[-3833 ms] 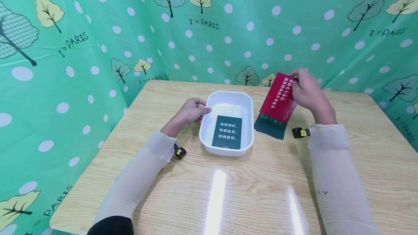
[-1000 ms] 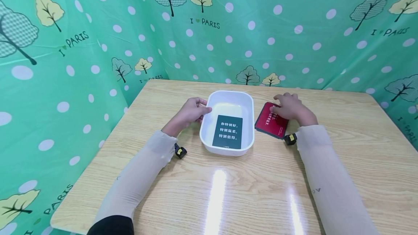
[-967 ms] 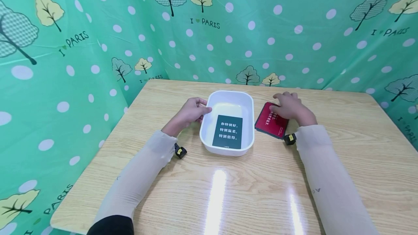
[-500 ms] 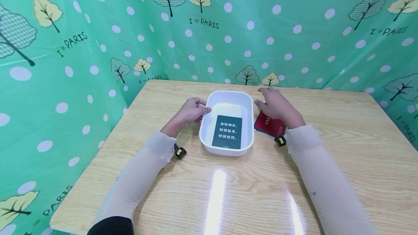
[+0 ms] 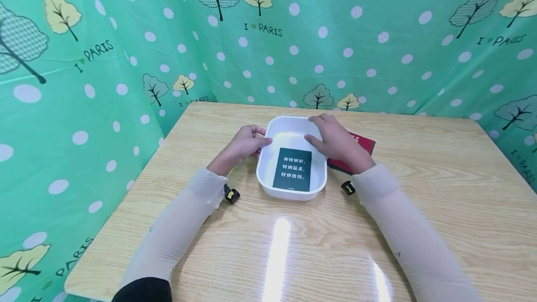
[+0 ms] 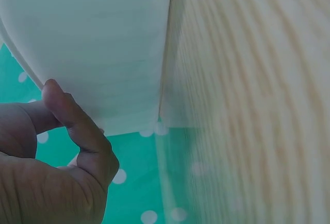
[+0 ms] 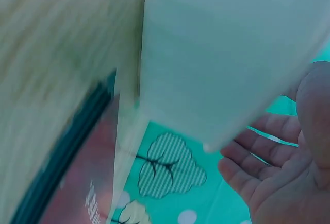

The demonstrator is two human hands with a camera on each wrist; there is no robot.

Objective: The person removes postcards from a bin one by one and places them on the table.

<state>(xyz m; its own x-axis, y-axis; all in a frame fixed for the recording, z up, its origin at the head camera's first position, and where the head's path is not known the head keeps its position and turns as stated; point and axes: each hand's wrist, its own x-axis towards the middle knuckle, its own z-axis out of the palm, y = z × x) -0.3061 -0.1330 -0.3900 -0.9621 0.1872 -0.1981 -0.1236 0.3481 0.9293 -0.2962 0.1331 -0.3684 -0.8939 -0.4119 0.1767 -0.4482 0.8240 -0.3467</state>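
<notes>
A white plastic tray [image 5: 268, 181] stands on the table with a dark green card [image 5: 292, 170] bearing white writing lying in it. My left hand [image 5: 245, 143] pinches the tray's left rim, thumb over the edge and fingers outside; the left wrist view shows this hand [image 6: 67, 167] against the wall. At the upper right rim, my right hand [image 5: 333, 140] has its thumb over the tray and its fingers spread beyond the edge. The right wrist view shows that hand's extended fingers [image 7: 273, 136]. Below the hand lies a stack with a red card [image 5: 364, 142] on top, partly hidden.
The pale wooden table [image 5: 293, 246] reaches past both arms. A green patterned cloth [image 5: 260, 50] hangs behind and to the left. Small black wrist cameras [image 5: 347, 188] hang near the cuffs.
My right hand first held up a red card, then laid it on the green stack, released it and moved left to the tray's right rim. My left hand stayed on the tray.
</notes>
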